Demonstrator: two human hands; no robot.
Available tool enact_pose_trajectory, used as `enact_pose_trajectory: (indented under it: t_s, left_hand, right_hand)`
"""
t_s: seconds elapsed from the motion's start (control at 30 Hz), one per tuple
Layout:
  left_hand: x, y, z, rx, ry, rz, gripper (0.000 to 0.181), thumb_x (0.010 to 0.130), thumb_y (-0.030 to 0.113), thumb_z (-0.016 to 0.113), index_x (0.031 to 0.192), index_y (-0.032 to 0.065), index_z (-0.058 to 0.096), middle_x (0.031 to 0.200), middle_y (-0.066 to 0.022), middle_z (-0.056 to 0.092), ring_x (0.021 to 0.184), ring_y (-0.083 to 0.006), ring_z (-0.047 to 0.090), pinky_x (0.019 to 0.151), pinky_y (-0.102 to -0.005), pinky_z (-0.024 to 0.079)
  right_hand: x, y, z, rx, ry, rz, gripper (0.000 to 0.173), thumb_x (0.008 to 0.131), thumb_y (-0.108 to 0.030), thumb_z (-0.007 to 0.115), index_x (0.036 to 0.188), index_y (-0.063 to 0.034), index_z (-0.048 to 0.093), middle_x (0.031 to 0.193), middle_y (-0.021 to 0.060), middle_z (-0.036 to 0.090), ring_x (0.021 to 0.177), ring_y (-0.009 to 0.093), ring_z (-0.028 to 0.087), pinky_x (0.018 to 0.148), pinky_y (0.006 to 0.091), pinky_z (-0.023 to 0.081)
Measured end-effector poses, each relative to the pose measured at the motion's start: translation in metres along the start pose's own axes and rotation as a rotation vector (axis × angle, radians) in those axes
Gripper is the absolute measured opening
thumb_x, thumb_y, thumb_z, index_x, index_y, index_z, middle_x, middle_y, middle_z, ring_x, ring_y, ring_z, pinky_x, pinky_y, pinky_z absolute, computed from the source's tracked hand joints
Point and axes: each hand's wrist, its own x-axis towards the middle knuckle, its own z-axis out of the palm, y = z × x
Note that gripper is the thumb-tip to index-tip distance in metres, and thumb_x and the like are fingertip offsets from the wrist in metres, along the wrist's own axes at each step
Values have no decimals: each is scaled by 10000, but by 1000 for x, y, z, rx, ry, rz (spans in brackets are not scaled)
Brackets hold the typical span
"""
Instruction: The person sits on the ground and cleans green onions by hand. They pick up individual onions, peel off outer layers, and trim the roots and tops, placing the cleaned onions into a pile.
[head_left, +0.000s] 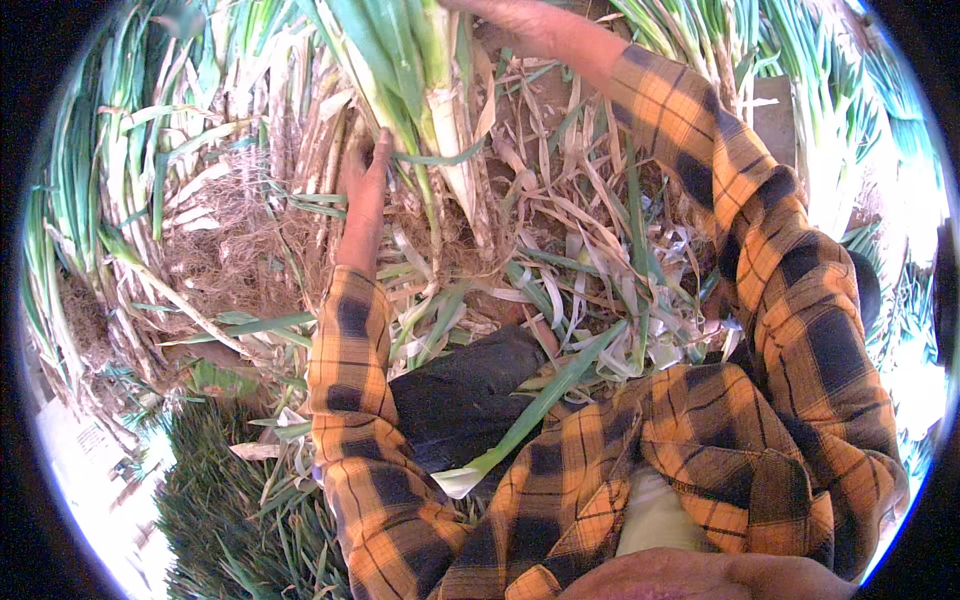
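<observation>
A bunch of long green onions (450, 135) stands in front of me, roots down, with pale stems and broad green leaves. My left hand (367, 165) is at the left side of this bunch, thumb pointing up against the stems. Its fingers are partly hidden, so I cannot tell how firmly they close. From the right, my right forearm (555, 34) reaches to the top edge above the bunch; the hand itself is out of view. Brown, stringy roots (465, 251) hang at the foot of the stems.
More green onions (120, 150) stand packed at the left, others (817, 112) at the right. Dry peeled leaves (585, 165) litter the ground. One loose green leaf (555, 397) lies across my dark trouser leg (465, 382). Dark green narrow leaves (232, 495) are heaped at lower left.
</observation>
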Motion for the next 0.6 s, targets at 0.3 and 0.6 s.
enact_pose_trajectory:
  t_s: [0.3, 0.6]
  left_hand:
    - [-22, 80, 15, -83, -287, -238, 465, 763, 320, 664, 1059, -17, 541, 939, -91, 584, 774, -141, 529, 594, -270, 424]
    - [-39, 27, 54, 278, -300, 123, 452, 714, 187, 706, 1059, -40, 522, 1048, -175, 523, 984, -281, 525, 896, -364, 400]
  right_hand:
    - [49, 85, -97, 387, 41, -45, 652, 811, -515, 558, 1298, -107, 412, 1275, 75, 460, 1159, 248, 425, 944, 399, 349]
    - [41, 180, -127, 305, 331, 86, 546, 812, -447, 561, 1201, -74, 473, 1151, 108, 513, 1057, 267, 480, 900, 395, 385]
